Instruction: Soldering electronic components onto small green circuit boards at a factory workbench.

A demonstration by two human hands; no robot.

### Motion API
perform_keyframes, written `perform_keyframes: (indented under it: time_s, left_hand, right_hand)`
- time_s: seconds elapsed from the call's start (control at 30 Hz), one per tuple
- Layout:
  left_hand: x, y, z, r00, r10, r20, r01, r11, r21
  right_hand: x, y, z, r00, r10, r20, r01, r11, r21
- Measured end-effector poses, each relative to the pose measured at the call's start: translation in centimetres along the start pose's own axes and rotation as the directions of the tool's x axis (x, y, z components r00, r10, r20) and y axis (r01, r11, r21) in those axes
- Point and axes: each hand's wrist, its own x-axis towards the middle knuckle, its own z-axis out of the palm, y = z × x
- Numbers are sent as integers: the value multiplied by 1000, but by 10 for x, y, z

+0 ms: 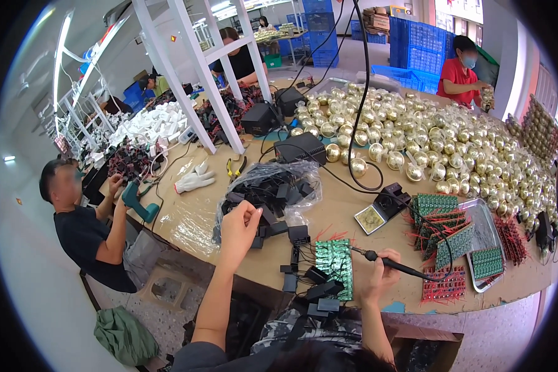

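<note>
My right hand [381, 277] grips a soldering iron [398, 265], its tip over the right edge of a green circuit board panel [333, 263]. Red wires stick up from the panel's far edge. Small black box-shaped parts [324, 290] with thin black wires lie along its left side and near end. My left hand [239, 228] is raised with its fingers pinched together; what they hold, if anything, is too small to make out. Just beyond it, a clear plastic bag [304, 180] spills more black boxes [270, 211] onto the table.
A solder tip-cleaning stand [378, 214] sits right of centre. Green boards with red wires [443, 226] are stacked beside a metal tray [480, 217]. Gold balls [428, 133] cover the far right. White glove [195, 178], yellow-handled pliers [234, 167] and a white frame [211, 68] stand left. Co-workers sit around.
</note>
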Motion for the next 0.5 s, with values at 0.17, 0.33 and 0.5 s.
perform_keyframes:
  time_s: [0.17, 0.33, 0.5]
  left_hand:
    - [-7, 1, -9, 967, -125, 221, 141, 988, -58]
    - [-12, -5, -12, 781, -19, 624, 388, 799, -460]
    - [-31, 17, 17, 866, 81, 493, 210, 836, -507]
  right_hand:
    - [-1, -1, 0, 1000, -2, -5, 2, 1000, 9]
    - [0, 1, 2, 999, 14, -35, -13, 1000, 10]
    - [1, 3, 2, 999, -12, -40, 12, 1000, 4]
